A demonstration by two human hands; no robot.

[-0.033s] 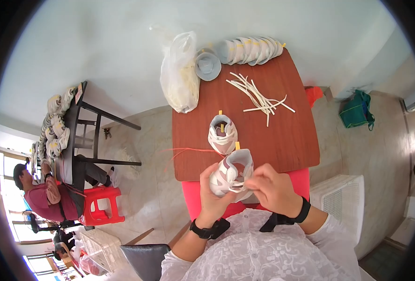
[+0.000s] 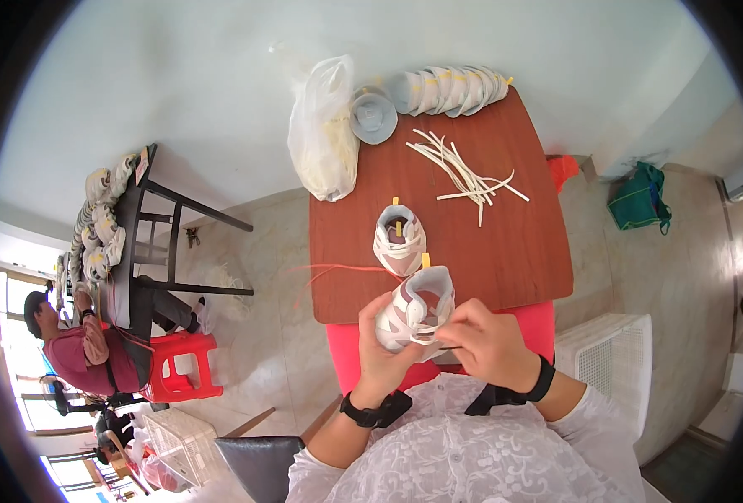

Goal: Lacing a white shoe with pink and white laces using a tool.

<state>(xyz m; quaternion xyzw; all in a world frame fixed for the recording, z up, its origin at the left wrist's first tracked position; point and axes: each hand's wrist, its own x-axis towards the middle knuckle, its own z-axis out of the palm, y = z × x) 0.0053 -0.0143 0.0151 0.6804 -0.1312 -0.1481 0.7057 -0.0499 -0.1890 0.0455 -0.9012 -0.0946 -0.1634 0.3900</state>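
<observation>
My left hand (image 2: pixel 381 344) is closed around the side of a white and pinkish shoe upper (image 2: pixel 395 323) with a yellow heel tab, held just off the table's near edge. White lacing crosses its front. My right hand (image 2: pixel 490 342) pinches at the shoe's lacing, thumb and fingertips together. A thin dark stick-like tool (image 2: pixel 451 348) shows beneath those fingertips; its tip and most of its length are hard to make out. Just beyond stands a matching laced shoe upper (image 2: pixel 401 241), with thin red cord (image 2: pixel 346 267) trailing leftward beside it.
On the brown table (image 2: pixel 505 260) lie loose white laces (image 2: pixel 472 180). Behind them are a row of nested shoe uppers (image 2: pixel 455 90) and a white plastic bag (image 2: pixel 325 142). A white crate (image 2: pixel 606 352) stands at right. Leftward, a person (image 2: pixel 86 356) sits on a red stool (image 2: pixel 178 369).
My right hand has turned and shifted slightly at the lacing, so the thin dark tool now shows below its fingers. My left hand keeps its hold on the shoe upper.
</observation>
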